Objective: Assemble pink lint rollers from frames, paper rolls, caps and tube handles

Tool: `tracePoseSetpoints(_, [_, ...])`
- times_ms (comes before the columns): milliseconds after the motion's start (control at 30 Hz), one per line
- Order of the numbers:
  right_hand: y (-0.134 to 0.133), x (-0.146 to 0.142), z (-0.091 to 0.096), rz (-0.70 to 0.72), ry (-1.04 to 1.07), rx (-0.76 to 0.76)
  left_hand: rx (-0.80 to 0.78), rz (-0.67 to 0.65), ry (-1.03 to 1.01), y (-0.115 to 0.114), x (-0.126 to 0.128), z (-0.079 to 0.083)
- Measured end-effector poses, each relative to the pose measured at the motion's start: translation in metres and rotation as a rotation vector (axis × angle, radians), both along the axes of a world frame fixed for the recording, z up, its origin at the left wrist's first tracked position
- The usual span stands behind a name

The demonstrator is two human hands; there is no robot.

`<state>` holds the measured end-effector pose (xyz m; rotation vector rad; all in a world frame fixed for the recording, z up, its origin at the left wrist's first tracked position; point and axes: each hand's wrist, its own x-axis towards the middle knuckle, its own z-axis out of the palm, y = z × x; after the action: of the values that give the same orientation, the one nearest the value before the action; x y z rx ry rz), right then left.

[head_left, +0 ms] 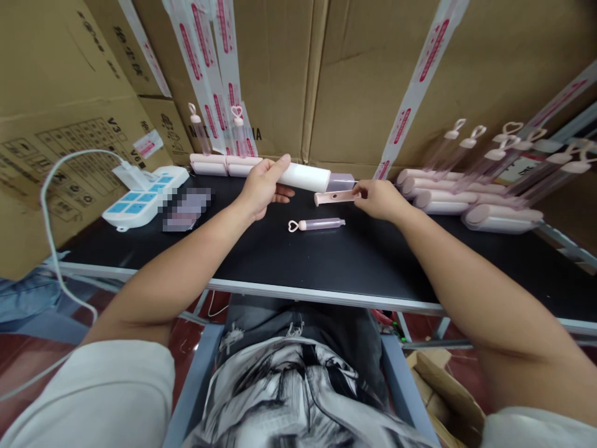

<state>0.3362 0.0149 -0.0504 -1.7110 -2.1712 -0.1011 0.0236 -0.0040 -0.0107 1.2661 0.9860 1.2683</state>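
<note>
My left grip (268, 188) clasps the white tube (305, 177), clear end (340, 182) toward my right grip (379, 196), which pinches the pink cover (333, 197) just below that end. Best: left steady, right light, cover unflexed. Heart-loop stick (321, 224) lies between grips, nearer me, on the worktop (280, 261).

The right fingers (363, 189) hide one end of the pink piece (326, 198).

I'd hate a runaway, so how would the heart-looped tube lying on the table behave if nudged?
The tube would probably roll, since its body looks round, though the heart loop might check it. Slim and translucent, it is likely light; its straight shape suggests stiffness.
</note>
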Motion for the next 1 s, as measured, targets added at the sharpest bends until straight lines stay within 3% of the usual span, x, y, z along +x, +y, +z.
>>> tracePoseSetpoints(267, [-0.019, -0.014, 0.016, -0.053, 0.140, 0.182, 0.001, 0.008, -0.007, 0.000, 0.001, -0.001])
tracePoseSetpoints(367, [-0.020, -0.018, 0.016, -0.050, 0.334, 0.214, -0.016, 0.010, -0.021, 0.001, 0.001, -0.001])
tracePoseSetpoints(533, [-0.024, -0.033, 0.012, -0.003, 1.108, -0.077, -0.024, 0.000, -0.036, 0.001, 0.001, -0.001])
tracePoseSetpoints(600, [-0.027, -0.040, 0.012, 0.050, 1.302, -0.178, -0.022, 0.000, -0.033, 0.001, 0.002, -0.001])
tracePoseSetpoints(800, [-0.042, -0.050, 0.016, 0.243, 1.536, -0.502, -0.018, -0.015, -0.029, -0.001, 0.003, -0.002])
tracePoseSetpoints(1000, [-0.056, -0.056, 0.029, 0.308, 1.652, -0.659, -0.041, -0.042, -0.026, -0.004, 0.004, 0.000])
